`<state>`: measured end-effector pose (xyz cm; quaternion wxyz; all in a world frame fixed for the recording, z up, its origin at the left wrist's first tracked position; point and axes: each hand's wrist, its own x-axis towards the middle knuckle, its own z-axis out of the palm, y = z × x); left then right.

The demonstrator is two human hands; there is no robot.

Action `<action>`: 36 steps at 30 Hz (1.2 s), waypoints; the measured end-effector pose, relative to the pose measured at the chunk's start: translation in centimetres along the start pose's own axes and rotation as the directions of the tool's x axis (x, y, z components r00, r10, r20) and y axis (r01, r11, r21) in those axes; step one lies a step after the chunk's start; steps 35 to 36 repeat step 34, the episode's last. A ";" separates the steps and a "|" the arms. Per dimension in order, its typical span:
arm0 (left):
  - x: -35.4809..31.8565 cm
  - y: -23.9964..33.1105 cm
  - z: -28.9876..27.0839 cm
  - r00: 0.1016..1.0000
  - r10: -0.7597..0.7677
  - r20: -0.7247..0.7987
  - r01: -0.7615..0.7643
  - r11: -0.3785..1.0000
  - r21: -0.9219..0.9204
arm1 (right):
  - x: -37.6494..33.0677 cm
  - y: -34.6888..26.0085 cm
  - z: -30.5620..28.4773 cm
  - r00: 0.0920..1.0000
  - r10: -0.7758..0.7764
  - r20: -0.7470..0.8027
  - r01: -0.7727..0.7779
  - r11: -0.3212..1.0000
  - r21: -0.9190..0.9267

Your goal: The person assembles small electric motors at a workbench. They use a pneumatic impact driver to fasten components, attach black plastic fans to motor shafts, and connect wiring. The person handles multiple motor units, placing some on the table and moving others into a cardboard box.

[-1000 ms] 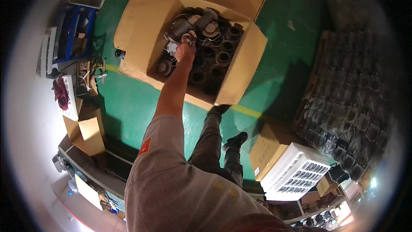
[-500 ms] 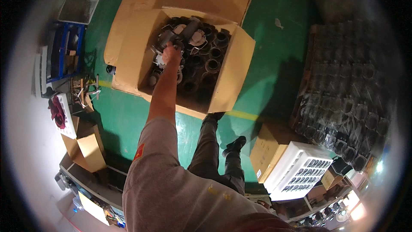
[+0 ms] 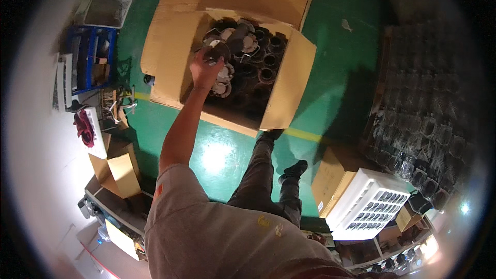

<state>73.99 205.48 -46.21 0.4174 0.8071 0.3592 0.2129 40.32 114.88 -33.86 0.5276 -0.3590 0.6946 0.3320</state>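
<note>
My left hand (image 3: 205, 70) reaches into an open cardboard box (image 3: 227, 125) on the floor. Its fingers and thumb are closed around a dark, round, cup-like part (image 3: 219, 51), held near the box's left side. Beside it, a dark cylindrical part (image 3: 238, 40) lies tilted over the others. Several parts with pale round faces and thin wire clips (image 3: 249, 44) are in the box, along with dark ring-ended tubes (image 3: 266, 75) standing in rows on the right. The lower part of the box is in shadow. My right hand is out of sight.
Stacked, film-wrapped dark parts (image 3: 418, 108) stand at the right. Nearer are a closed carton (image 3: 333, 178) and a white foam tray (image 3: 372, 206) with dark pieces. Along the left are a blue rack (image 3: 93, 59), a white basket (image 3: 108, 8) and an open carton (image 3: 124, 173).
My left hand has turned and risen slightly with the dark round part in its grip, and my elbow bends outward to the left. The whole view has shifted a little.
</note>
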 end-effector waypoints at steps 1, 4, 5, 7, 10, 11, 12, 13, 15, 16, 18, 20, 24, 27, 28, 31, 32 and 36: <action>-0.6 2.2 -0.6 1.000 -0.006 0.025 0.009 0.994 -0.108 | 0.4 0.3 0.5 0.997 -0.072 -0.005 0.071 0.989 -0.129; -1.4 10.4 -2.4 0.991 0.040 0.126 0.000 0.953 -0.304 | 1.3 1.6 5.8 0.957 -0.287 0.026 0.260 0.819 -0.512; -1.6 12.5 -2.9 0.987 0.062 0.148 -0.003 0.930 -0.369 | -0.5 2.0 10.6 0.934 -0.355 0.038 0.291 0.696 -0.656; -2.4 14.4 -1.9 0.972 0.036 0.233 0.097 0.840 -0.534 | -2.8 1.7 10.9 0.942 -0.335 0.030 0.316 0.849 -0.425; -4.0 17.8 -1.8 0.957 0.128 0.260 0.037 0.835 -0.549 | -2.0 0.9 8.6 0.932 -0.339 0.126 0.361 0.888 -0.285; -4.0 19.7 -0.5 0.941 0.162 0.296 0.043 0.813 -0.581 | -3.7 2.7 9.8 0.897 -0.423 0.131 0.440 0.820 -0.366; -4.7 21.6 -0.2 0.935 0.180 0.305 0.043 0.797 -0.602 | -4.4 3.0 10.3 0.890 -0.449 0.080 0.437 0.790 -0.430; -5.3 23.2 0.1 0.928 0.198 0.316 0.045 0.781 -0.622 | -4.7 3.4 10.5 0.857 -0.507 0.094 0.484 0.728 -0.486; -6.4 25.4 2.3 0.892 0.269 0.364 0.048 0.744 -0.666 | -7.1 5.0 12.0 0.861 -0.508 0.041 0.481 0.783 -0.396; -7.0 26.4 3.6 0.865 0.308 0.396 0.057 0.724 -0.688 | -6.3 6.6 11.0 0.822 -0.565 0.068 0.535 0.727 -0.430; -8.8 29.0 6.0 0.812 0.324 0.485 0.116 0.725 -0.679 | -5.9 8.2 9.8 0.843 -0.532 0.078 0.510 0.745 -0.430; -11.5 31.6 8.6 0.750 0.394 0.532 0.181 0.652 -0.736 | -1.9 11.8 6.6 0.654 -0.738 0.168 0.751 0.605 -0.265; -19.7 37.9 13.0 0.583 0.543 0.605 0.203 0.623 -0.756 | -1.1 17.8 4.5 0.712 -0.702 -0.007 0.678 0.691 -0.249; -26.9 40.6 17.7 0.455 0.580 0.675 0.096 0.722 -0.685 | -2.8 22.1 4.2 0.835 -0.514 -0.197 0.527 0.850 0.019; -30.7 43.0 17.0 0.339 0.536 0.773 0.204 0.760 -0.617 | -2.1 24.2 3.3 0.826 -0.523 -0.212 0.541 0.840 0.035; -43.1 46.2 16.9 0.174 0.570 0.803 0.334 0.733 -0.593 | 0.8 30.2 -1.4 0.818 -0.514 -0.259 0.546 0.835 0.065; -47.7 46.4 17.3 0.102 0.577 0.811 0.367 0.736 -0.569 | 1.6 32.6 -3.0 0.828 -0.481 -0.288 0.517 0.854 0.062; -57.0 46.9 18.2 -0.035 0.568 0.822 0.352 0.777 -0.522 | 3.0 37.3 -6.0 0.808 -0.479 -0.343 0.545 0.828 0.130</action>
